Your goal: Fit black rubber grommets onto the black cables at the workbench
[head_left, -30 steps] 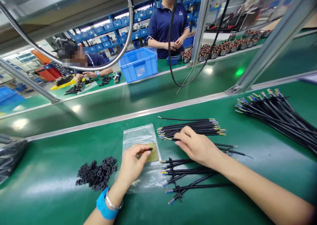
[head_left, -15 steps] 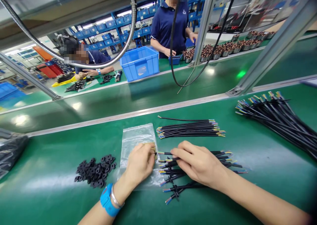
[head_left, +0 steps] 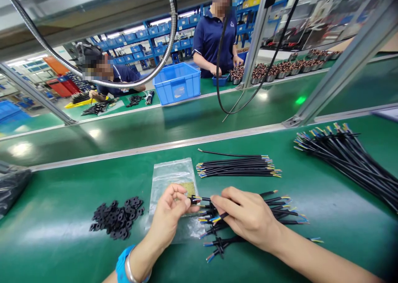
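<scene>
The left hand pinches a small black piece above the plastic bag, at the wire end of a black cable held between the fingertips of the right hand. Several cables lying below the hands on the green table already carry such pieces near their ends, and the large bundle at the right seems to as well, though its count cannot be told. The neat row of cables behind the hands shows none fitted, and many loose pieces lie heaped at the left.
</scene>
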`<state>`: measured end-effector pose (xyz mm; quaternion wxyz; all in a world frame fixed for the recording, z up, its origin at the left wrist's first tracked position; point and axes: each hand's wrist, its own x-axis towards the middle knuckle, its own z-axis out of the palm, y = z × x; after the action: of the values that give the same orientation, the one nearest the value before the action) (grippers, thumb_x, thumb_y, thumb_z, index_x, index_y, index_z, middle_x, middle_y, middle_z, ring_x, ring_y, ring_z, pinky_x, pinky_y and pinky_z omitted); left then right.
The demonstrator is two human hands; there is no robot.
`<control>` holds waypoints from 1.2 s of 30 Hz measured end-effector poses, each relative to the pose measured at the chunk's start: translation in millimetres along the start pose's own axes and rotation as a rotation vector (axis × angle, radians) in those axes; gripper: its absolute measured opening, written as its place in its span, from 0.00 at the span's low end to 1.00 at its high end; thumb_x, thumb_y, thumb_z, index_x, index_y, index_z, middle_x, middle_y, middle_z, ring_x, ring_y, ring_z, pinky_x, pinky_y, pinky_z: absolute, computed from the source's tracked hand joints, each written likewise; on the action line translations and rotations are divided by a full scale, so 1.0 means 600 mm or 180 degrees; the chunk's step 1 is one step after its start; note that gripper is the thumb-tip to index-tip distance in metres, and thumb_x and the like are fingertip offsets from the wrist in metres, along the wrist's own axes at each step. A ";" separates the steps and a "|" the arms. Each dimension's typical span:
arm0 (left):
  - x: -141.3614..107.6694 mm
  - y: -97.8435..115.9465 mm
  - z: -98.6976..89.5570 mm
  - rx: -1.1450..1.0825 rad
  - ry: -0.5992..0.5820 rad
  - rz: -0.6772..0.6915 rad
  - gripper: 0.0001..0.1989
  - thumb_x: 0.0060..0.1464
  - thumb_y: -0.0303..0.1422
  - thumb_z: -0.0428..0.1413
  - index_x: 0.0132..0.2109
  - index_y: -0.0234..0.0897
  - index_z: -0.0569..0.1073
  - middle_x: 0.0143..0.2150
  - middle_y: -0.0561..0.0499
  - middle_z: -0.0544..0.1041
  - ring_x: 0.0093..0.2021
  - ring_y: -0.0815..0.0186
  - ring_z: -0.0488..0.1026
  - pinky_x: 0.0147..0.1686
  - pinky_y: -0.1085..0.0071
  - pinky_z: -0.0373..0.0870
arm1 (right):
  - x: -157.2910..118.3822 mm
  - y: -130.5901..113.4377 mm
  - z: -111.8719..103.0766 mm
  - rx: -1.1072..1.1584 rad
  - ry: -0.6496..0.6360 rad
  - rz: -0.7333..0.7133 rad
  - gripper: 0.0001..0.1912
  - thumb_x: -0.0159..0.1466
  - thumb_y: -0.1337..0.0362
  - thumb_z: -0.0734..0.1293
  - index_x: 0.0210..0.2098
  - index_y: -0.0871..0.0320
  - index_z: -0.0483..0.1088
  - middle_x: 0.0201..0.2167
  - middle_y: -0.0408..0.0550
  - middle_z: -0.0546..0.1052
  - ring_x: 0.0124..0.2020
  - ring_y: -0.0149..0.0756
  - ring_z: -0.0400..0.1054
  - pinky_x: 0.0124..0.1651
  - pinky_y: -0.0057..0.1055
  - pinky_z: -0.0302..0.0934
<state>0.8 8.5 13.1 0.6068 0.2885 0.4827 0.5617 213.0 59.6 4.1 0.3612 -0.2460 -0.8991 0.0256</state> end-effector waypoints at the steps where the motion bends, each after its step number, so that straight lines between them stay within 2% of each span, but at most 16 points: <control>1: 0.000 0.001 0.000 -0.0037 -0.0027 -0.0026 0.16 0.45 0.33 0.68 0.38 0.36 0.70 0.26 0.60 0.70 0.26 0.74 0.74 0.36 0.73 0.76 | 0.000 0.000 -0.001 0.0001 0.0031 -0.0029 0.11 0.65 0.73 0.58 0.43 0.60 0.70 0.29 0.45 0.70 0.27 0.32 0.62 0.29 0.28 0.55; 10: -0.003 0.005 0.002 -0.0289 -0.0052 -0.0105 0.16 0.42 0.31 0.70 0.38 0.36 0.74 0.34 0.55 0.73 0.37 0.69 0.77 0.39 0.76 0.75 | 0.006 -0.008 -0.016 -0.0190 0.0059 -0.0383 0.11 0.67 0.73 0.58 0.43 0.62 0.71 0.28 0.47 0.71 0.26 0.32 0.61 0.29 0.30 0.55; 14: -0.006 -0.001 0.000 -0.0293 -0.0086 -0.0169 0.16 0.41 0.31 0.70 0.39 0.36 0.77 0.35 0.53 0.77 0.38 0.68 0.77 0.42 0.75 0.73 | 0.006 -0.010 -0.015 -0.0213 0.0077 -0.0279 0.10 0.67 0.72 0.59 0.42 0.61 0.71 0.28 0.47 0.71 0.26 0.32 0.61 0.29 0.30 0.55; 22: -0.005 -0.009 -0.011 0.0057 -0.0261 0.0104 0.12 0.41 0.30 0.70 0.36 0.36 0.80 0.38 0.52 0.78 0.37 0.71 0.75 0.43 0.77 0.72 | -0.002 -0.007 -0.011 -0.0095 0.0194 -0.0028 0.11 0.65 0.74 0.59 0.42 0.61 0.70 0.30 0.48 0.70 0.29 0.33 0.62 0.31 0.29 0.56; 28: -0.011 -0.015 -0.006 -0.0119 -0.0487 -0.0149 0.14 0.41 0.27 0.70 0.36 0.37 0.75 0.38 0.50 0.81 0.39 0.69 0.78 0.41 0.76 0.72 | 0.010 -0.020 -0.023 -0.0021 0.0098 -0.0416 0.12 0.67 0.73 0.57 0.41 0.63 0.72 0.26 0.47 0.71 0.26 0.31 0.62 0.28 0.29 0.56; 31: -0.014 -0.020 -0.002 -0.0187 -0.0621 -0.0329 0.19 0.39 0.28 0.71 0.40 0.38 0.74 0.38 0.49 0.82 0.38 0.67 0.79 0.38 0.75 0.72 | 0.014 -0.027 -0.024 0.0010 0.0083 -0.0464 0.13 0.68 0.72 0.56 0.38 0.63 0.72 0.25 0.46 0.70 0.24 0.32 0.61 0.28 0.30 0.55; 33: -0.015 -0.021 0.001 -0.0172 -0.0564 -0.0415 0.21 0.37 0.28 0.72 0.40 0.38 0.74 0.35 0.50 0.82 0.34 0.68 0.79 0.36 0.76 0.72 | 0.012 -0.030 -0.022 -0.0026 0.0148 -0.0411 0.11 0.67 0.72 0.58 0.36 0.63 0.72 0.24 0.46 0.70 0.25 0.32 0.62 0.29 0.30 0.56; 36: -0.015 -0.020 0.003 0.0079 -0.0370 -0.0419 0.17 0.34 0.30 0.73 0.34 0.36 0.78 0.29 0.51 0.81 0.28 0.70 0.77 0.32 0.78 0.71 | 0.007 -0.031 -0.019 -0.0085 0.0107 -0.0377 0.08 0.67 0.71 0.60 0.37 0.63 0.71 0.25 0.46 0.70 0.27 0.33 0.63 0.30 0.31 0.56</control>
<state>8.0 -2.2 5.7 0.6658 0.2957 0.4714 0.4969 210.1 43.7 19.1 0.3739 -0.1976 -0.9061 -0.0120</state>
